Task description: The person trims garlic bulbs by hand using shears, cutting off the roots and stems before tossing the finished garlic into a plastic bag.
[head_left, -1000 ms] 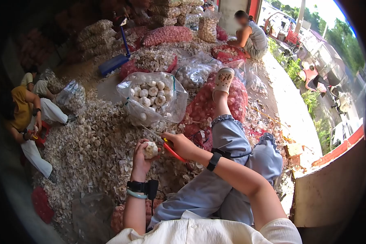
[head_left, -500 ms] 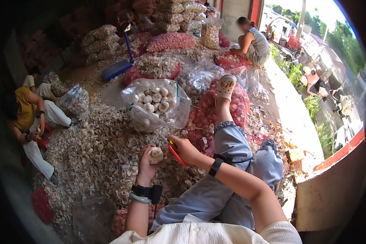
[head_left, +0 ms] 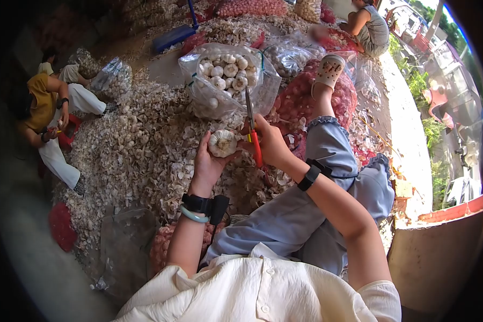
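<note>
A whitish garlic bulb [head_left: 222,143] rests in my left hand [head_left: 207,165], its round face turned up toward me and my fingers curled about its side. My right hand [head_left: 272,144] grips scissors [head_left: 256,147] with red and yellow handles, the blades pointing away from me. Fingertips of the right hand come right up to the bulb's right side. Just beyond both hands stands a clear plastic bag [head_left: 193,75] filled with garlic bulbs [head_left: 229,74]. Loose garlic skins [head_left: 161,145] lie thick under and around my hands.
Red mesh sacks of garlic [head_left: 306,86] lie beside my outstretched leg. A blue platform scale [head_left: 173,38] stands at the back. Two people sit at the left, one in a mustard top [head_left: 37,102]; another person [head_left: 371,29] crouches back right. A low wall [head_left: 440,257] is at right.
The view has tilted down and shifted left. The bulb has turned so its round face shows, and the right hand's fingers have come up to it; the scissors now point more upright.
</note>
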Demonstrator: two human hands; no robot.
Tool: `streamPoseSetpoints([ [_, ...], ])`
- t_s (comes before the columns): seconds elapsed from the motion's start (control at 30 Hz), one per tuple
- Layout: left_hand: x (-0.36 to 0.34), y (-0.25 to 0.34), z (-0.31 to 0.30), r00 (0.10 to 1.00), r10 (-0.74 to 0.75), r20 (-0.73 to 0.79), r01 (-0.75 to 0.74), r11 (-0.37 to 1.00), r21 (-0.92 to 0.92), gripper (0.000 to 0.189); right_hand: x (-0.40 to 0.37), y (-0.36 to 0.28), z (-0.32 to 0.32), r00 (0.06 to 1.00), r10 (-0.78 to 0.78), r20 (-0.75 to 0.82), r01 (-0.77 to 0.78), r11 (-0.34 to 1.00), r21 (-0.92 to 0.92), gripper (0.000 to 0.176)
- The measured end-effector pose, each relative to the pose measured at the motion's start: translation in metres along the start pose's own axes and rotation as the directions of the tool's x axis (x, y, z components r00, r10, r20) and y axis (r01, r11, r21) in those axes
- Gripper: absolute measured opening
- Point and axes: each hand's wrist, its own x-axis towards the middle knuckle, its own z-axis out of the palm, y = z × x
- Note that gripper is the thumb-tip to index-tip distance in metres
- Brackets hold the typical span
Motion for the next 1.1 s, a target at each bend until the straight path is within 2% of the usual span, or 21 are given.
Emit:
streamPoseSetpoints([
  [0.07,-0.003,-0.004,0.001,1.000,0.001,-0.030,-0.001,1.000,-0.007,0.046,0.000,0.007,0.004,0.989,-0.142,-0.032,0.142,0.990,0.010,0.049],
  [0.2,0.001,-0.008,0.003,1.000,0.029,0.003,-0.029,0.999,-0.031,0.040,0.003,0.001,0.003,0.991,-0.135,-0.006,0.135,0.991,0.016,0.046],
  [0.27,0.000,-0.009,0.006,0.999,0.035,0.003,-0.034,0.999,-0.039,0.040,0.002,0.002,0.003,0.964,-0.262,-0.051,0.265,0.962,0.067,0.049],
  [0.3,-0.001,-0.008,0.010,0.999,0.035,0.010,-0.034,0.998,-0.057,0.040,0.003,0.000,0.002,0.962,-0.268,-0.057,0.272,0.959,0.075,0.049],
  [0.43,-0.014,-0.006,0.021,0.998,0.016,0.060,-0.018,1.000,0.023,0.048,0.000,-0.005,-0.003,0.967,-0.248,-0.052,0.251,0.965,0.078,0.044],
  [0.57,-0.027,-0.004,0.028,0.996,-0.002,0.095,-0.002,0.999,0.034,0.048,-0.007,-0.013,-0.007,0.959,-0.278,-0.046,0.282,0.951,0.125,0.039],
  [0.63,-0.034,-0.001,0.031,0.987,-0.012,0.159,0.002,0.998,0.059,0.047,-0.009,-0.015,-0.007,0.956,-0.291,-0.047,0.295,0.947,0.127,0.038],
  [0.8,-0.049,-0.001,0.039,0.994,0.003,0.105,-0.013,0.996,0.091,0.045,-0.016,-0.019,-0.006,0.952,-0.303,-0.051,0.306,0.948,0.091,0.035],
  [0.87,-0.050,-0.004,0.041,0.994,-0.018,0.111,0.020,1.000,-0.020,0.047,-0.018,-0.022,-0.007,0.948,-0.308,-0.082,0.315,0.944,0.099,0.035],
  [1.0,-0.048,-0.005,0.046,0.992,0.008,0.124,-0.005,1.000,-0.026,0.047,-0.014,-0.026,-0.018,0.962,-0.273,-0.029,0.274,0.952,0.133,0.037],
  [1.1,-0.043,-0.008,0.047,0.993,0.054,0.104,-0.046,0.996,-0.083,0.049,-0.009,-0.022,-0.028,0.975,-0.219,-0.031,0.221,0.971,0.095,0.046],
])
